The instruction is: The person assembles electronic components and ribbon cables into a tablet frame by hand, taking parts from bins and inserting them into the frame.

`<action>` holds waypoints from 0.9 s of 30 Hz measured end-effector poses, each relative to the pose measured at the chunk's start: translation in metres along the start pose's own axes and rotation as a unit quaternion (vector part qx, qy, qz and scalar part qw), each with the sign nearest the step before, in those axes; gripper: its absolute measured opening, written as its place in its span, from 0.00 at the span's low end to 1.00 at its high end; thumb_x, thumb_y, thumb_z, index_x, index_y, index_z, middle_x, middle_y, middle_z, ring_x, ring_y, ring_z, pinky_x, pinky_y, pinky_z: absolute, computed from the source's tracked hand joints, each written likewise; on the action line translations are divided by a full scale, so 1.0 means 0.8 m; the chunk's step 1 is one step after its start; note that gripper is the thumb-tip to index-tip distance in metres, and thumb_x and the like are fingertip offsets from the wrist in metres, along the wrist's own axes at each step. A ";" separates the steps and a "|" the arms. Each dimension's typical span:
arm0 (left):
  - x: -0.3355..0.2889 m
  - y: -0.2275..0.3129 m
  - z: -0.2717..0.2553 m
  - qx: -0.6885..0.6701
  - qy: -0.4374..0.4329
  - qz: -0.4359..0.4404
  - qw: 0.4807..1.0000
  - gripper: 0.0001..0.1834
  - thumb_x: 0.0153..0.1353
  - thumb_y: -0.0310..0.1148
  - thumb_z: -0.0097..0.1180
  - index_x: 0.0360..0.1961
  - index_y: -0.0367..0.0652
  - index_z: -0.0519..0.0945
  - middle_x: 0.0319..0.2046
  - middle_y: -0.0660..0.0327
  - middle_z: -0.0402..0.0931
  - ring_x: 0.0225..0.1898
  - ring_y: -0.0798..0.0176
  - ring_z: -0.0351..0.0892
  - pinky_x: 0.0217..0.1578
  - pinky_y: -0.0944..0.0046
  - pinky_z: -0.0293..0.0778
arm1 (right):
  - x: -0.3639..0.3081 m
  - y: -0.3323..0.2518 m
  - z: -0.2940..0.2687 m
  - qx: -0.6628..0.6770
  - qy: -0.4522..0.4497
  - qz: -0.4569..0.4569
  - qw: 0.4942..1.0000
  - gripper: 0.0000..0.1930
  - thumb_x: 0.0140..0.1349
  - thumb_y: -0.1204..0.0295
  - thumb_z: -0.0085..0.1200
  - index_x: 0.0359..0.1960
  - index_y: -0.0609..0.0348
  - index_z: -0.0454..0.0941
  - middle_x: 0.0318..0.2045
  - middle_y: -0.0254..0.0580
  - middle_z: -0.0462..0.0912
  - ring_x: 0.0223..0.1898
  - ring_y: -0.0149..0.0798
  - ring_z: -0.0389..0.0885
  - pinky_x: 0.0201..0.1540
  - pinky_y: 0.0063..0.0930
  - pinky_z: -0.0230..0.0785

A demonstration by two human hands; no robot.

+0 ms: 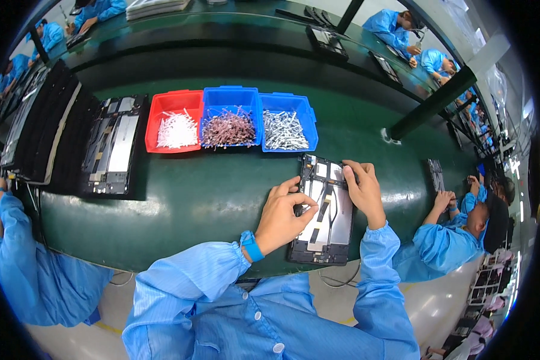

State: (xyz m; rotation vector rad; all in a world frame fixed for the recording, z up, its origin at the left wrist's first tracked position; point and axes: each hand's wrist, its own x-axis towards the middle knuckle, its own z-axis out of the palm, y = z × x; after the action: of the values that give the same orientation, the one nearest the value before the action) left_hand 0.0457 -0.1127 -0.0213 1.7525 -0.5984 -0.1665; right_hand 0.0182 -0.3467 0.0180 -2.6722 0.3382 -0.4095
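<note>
An opened tablet (341,222), its back off and its dark frame, silver panel and black cables bare, lies in front of me at the table's near edge. My right hand (366,193) grips its upper right edge, thumb on the frame and fingers round the side. Over the tablet's left half is my left hand (285,217), with thumb and forefinger closed in a pinch. Whatever is between those fingertips is too small to make out. A blue band (251,246) circles my left wrist.
Beyond the tablet stand a red bin (152,129) of white parts, a blue bin (231,96) of reddish-brown parts and another blue bin (311,123) of silvery parts. Left are tablets in a black rack (39,135). A dark post (432,105) rises right. Co-workers (447,243) sit around.
</note>
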 end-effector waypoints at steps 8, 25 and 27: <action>-0.072 0.024 -0.053 0.081 0.032 -0.022 0.996 0.06 0.51 0.31 0.69 0.32 0.46 0.88 0.60 0.48 0.71 0.52 0.49 0.73 0.54 0.57 0.68 | -0.042 -0.069 0.025 -0.016 -0.047 -0.028 0.998 0.18 0.71 0.62 0.46 0.46 0.67 0.76 0.45 0.58 0.73 0.36 0.62 0.81 0.39 0.51 0.74; -0.118 0.011 -0.123 -0.112 0.173 -0.037 0.978 0.08 0.55 0.16 0.64 0.37 0.34 0.84 0.36 0.57 0.78 0.38 0.65 0.78 0.39 0.69 0.74 | -0.079 -0.192 0.039 0.336 -0.191 -0.198 0.901 0.17 0.55 0.71 0.66 0.46 0.61 0.80 0.34 0.44 0.81 0.25 0.40 0.81 0.26 0.29 0.74; -0.116 0.012 -0.122 -0.080 0.174 -0.023 0.981 0.08 0.54 0.16 0.64 0.37 0.34 0.84 0.35 0.57 0.78 0.38 0.65 0.78 0.38 0.69 0.74 | -0.082 -0.184 0.057 0.350 -0.166 -0.218 0.896 0.14 0.54 0.72 0.66 0.42 0.61 0.81 0.32 0.43 0.81 0.24 0.39 0.81 0.25 0.29 0.73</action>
State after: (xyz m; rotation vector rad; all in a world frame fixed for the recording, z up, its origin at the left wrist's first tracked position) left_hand 0.0040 0.0144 -0.0041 1.5920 -0.2812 0.0586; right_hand -0.0022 -0.1803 0.0266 -2.0192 -0.4484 -0.1438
